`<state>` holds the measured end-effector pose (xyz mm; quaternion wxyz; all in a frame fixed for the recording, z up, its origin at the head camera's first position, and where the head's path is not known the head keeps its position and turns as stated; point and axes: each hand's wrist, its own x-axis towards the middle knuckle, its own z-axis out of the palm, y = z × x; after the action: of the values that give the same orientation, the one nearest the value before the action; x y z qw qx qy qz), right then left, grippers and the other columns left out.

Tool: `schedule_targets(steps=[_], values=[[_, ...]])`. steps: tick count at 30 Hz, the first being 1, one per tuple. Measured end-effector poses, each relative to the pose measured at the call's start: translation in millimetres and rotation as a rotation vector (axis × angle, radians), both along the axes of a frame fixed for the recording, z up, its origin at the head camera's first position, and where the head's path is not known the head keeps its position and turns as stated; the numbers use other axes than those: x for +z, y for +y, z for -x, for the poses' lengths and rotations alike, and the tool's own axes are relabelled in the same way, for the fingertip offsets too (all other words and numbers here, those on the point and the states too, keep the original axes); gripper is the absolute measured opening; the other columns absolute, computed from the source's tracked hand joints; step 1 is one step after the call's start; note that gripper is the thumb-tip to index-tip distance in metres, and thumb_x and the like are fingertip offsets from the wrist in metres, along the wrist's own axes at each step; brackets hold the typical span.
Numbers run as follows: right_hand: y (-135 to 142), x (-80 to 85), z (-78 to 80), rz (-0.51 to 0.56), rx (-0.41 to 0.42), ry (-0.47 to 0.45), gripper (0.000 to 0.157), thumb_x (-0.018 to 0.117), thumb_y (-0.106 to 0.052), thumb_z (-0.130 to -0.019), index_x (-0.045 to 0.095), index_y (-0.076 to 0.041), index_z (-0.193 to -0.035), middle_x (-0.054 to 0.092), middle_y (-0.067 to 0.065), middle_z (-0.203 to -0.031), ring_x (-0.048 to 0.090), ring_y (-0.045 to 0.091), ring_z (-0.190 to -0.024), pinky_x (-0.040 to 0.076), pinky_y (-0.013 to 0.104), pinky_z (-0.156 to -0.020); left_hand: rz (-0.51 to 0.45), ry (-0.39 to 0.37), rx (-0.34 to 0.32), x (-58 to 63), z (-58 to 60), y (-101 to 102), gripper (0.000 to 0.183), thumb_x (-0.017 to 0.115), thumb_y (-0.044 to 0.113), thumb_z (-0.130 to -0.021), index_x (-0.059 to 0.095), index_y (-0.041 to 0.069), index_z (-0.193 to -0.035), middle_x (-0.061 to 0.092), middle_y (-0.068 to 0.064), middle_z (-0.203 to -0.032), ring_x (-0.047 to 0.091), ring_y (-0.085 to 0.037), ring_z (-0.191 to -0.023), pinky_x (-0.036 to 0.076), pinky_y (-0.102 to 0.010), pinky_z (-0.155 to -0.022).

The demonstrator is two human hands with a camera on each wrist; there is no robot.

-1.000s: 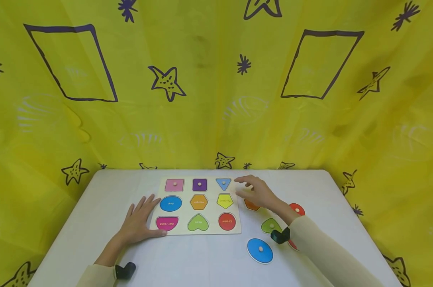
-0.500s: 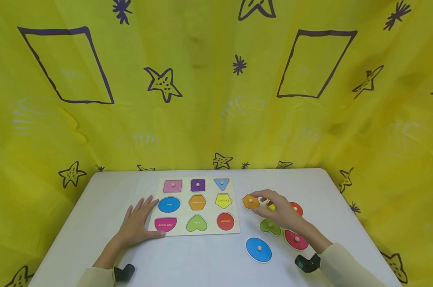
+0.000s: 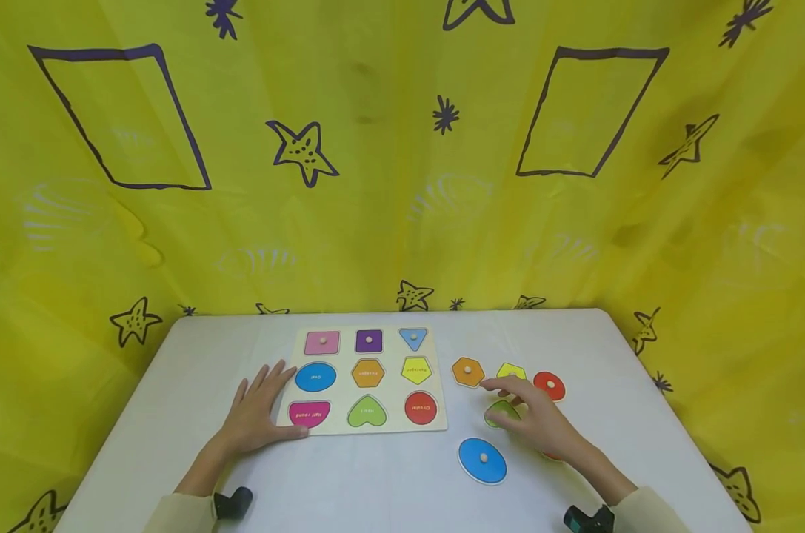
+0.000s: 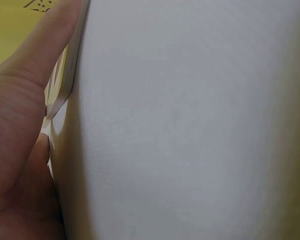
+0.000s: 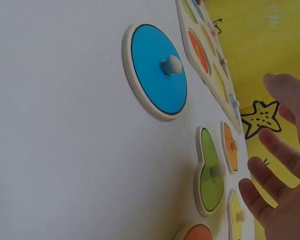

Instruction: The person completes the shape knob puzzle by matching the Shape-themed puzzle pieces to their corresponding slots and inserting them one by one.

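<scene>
My left hand (image 3: 255,414) rests at the left edge of a wooden shape puzzle board (image 3: 395,423), its thumb on the near left corner and its fingers spread. In the left wrist view the thumb lies along the board's edge. A knobbed pink rectangle (image 3: 322,343), purple square (image 3: 369,341) and light blue triangle (image 3: 413,337) sit in the far row; the other recesses show printed colours. Over the green heart piece (image 5: 208,175) my right hand (image 3: 538,420) hovers with fingers loosely bent and apart, holding nothing. It partly hides the heart in the head view.
Around the right hand lie an orange hexagon (image 3: 467,372), a yellow pentagon (image 3: 511,369), a red circle (image 3: 550,385) and a blue oval (image 3: 482,460), each knobbed. A dark pink half round is mostly hidden beneath the hand. A yellow patterned curtain (image 3: 375,222) hangs behind the white table (image 3: 389,488).
My right hand has moved from beside the light blue triangle, past the orange hexagon, towards me and over the green heart. The left hand has stayed at the board's edge.
</scene>
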<state>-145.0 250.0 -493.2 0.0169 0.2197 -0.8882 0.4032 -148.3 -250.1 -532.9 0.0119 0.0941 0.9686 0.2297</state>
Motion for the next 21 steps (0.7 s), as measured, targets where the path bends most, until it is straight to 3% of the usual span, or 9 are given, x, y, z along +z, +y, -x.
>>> schedule_targets(steps=[6, 11, 21], values=[[3, -8.0, -10.6, -0.023, -0.033, 0.015, 0.041, 0.085, -0.027, -0.087, 0.072, -0.016, -0.124, 0.071, -0.006, -0.12, 0.063, 0.02, -0.103, 0.058, 0.031, -0.084, 0.011, 0.006, -0.004, 1.0, 1.7, 0, 0.114, 0.084, 0.066, -0.067, 0.041, 0.011, -0.157, 0.03, -0.023, -0.164, 0.014, -0.05, -0.152, 0.003, -0.074, -0.117], [4, -12.1, -19.7, -0.008, -0.014, 0.003, 0.041, 0.085, -0.026, -0.087, 0.072, -0.019, -0.125, 0.07, -0.006, -0.119, 0.062, 0.018, -0.101, 0.055, 0.028, -0.084, 0.011, 0.01, -0.004, 4.9, 2.7, 0, 0.113, 0.085, 0.065, -0.067, 0.042, 0.011, -0.157, 0.031, -0.023, -0.164, 0.015, -0.05, -0.152, 0.004, -0.075, -0.117], [6, -28.3, -29.4, -0.013, 0.026, 0.042, 0.043, 0.091, -0.028, -0.079, 0.074, -0.025, -0.118, 0.068, -0.009, -0.126, 0.051, 0.008, -0.118, 0.052, 0.025, -0.093, 0.014, 0.005, -0.001, 1.5, 2.7, -1, 0.113, 0.084, 0.065, -0.067, 0.042, 0.011, -0.156, 0.031, -0.023, -0.164, 0.015, -0.05, -0.152, 0.003, -0.075, -0.117]])
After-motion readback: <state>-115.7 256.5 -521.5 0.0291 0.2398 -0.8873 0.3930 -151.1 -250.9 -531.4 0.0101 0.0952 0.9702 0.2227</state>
